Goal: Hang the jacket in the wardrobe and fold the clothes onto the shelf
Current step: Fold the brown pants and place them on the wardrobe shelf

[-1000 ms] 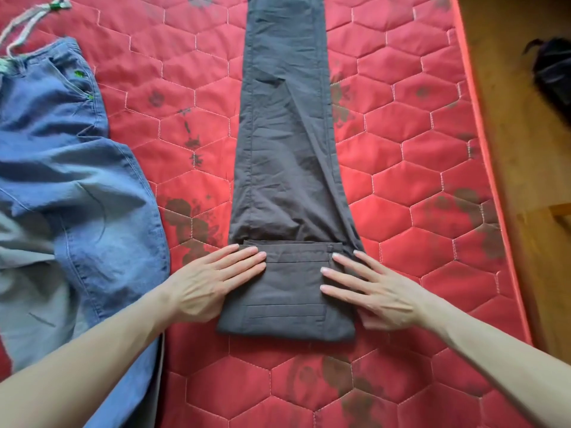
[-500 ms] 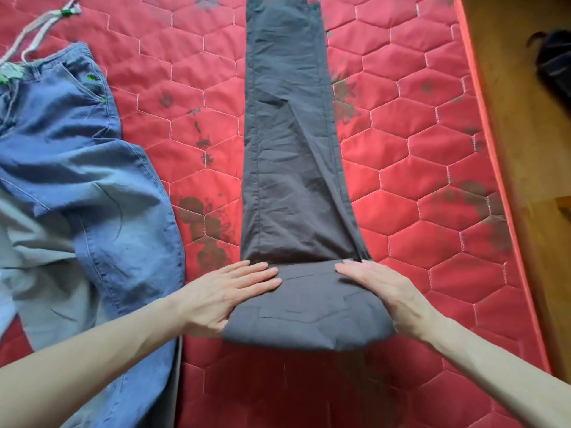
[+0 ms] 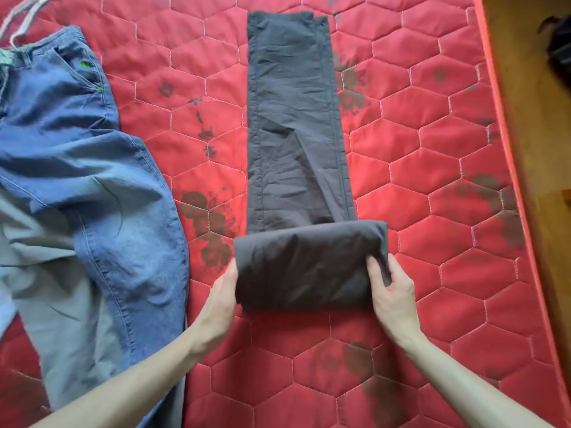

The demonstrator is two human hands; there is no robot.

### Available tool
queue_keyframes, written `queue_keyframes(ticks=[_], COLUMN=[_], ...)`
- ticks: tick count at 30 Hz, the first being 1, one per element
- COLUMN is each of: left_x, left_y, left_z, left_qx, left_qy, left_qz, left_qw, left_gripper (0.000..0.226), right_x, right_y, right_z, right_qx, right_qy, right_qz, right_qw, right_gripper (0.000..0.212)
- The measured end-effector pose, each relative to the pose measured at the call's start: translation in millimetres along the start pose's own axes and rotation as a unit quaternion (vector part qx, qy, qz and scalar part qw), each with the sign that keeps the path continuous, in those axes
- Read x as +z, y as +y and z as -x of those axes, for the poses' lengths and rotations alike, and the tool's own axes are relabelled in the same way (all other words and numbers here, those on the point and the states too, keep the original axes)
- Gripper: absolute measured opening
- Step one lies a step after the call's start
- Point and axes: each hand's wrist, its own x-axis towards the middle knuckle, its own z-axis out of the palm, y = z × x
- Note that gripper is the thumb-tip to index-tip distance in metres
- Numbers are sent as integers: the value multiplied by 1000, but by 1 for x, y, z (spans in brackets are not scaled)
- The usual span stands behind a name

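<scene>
Dark grey trousers [image 3: 293, 118] lie lengthwise on the red quilted mattress [image 3: 432, 180], legs stretched away from me. Their near end is turned over into a thick fold [image 3: 302, 267]. My left hand [image 3: 221, 299] grips the left end of that fold, fingers tucked under the cloth. At the right end my right hand [image 3: 391, 287] holds it, thumb on top and fingers around the edge. Blue jeans [image 3: 77, 165] sprawl unfolded at the left.
A pale grey garment [image 3: 40, 273] lies partly under the jeans at the left edge. White drawstrings [image 3: 21, 17] show at the top left. Right of the mattress runs a wooden floor [image 3: 537, 134] with a dark bag [image 3: 559, 47] on it.
Both hands went from lying flat on the folded waist end to gripping its two sides. The fold has been rolled further up the legs and is thicker.
</scene>
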Motion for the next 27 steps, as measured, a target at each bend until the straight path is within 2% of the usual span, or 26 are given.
queue_keyframes(ticks=[3,5,7,9,10,11,13,14,16,17,19,21,27], left_x=[11,14,15,16,17,18,19,15,7,2,-4,-7,2], left_y=[13,13,10,10,13,15,21,21,20,18,14,11,13], left_z=[9,4,-7,-13,-13,-11,-5,-8,-13,-16,-22,-29,-29], left_qx=[84,115,120,120,132,152,260,343,470,501,505,480,442], left_qy=[2,44,84,128,165,210,278,267,167,108,16,-26,-21], left_qz=[-29,-39,-42,-95,-138,-199,-317,-376,-482,-527,-607,-653,-685], left_qw=[996,992,988,980,967,945,869,818,720,678,614,586,579], left_gripper=[69,52,41,40,31,20,36,46,55,57,63,70,78], right_x=[6,9,14,18,19,19,15,12,4,1,-1,1,1], right_y=[4,6,6,8,8,9,17,22,32,36,41,40,34], right_z=[-15,-23,-27,-28,-29,-30,-33,-34,-37,-38,-42,-47,-47], right_qx=[9,11,3,-13,-30,-65,-172,-232,-336,-369,-389,-372,-353], right_qy=[22,35,60,88,96,100,92,77,11,-30,-98,-134,-142], right_qz=[19,57,137,216,229,230,247,266,315,340,374,375,396], right_qw=[1000,998,989,972,968,966,949,932,888,865,836,839,836], right_gripper=[49,55,49,31,25,30,49,57,70,75,81,81,82])
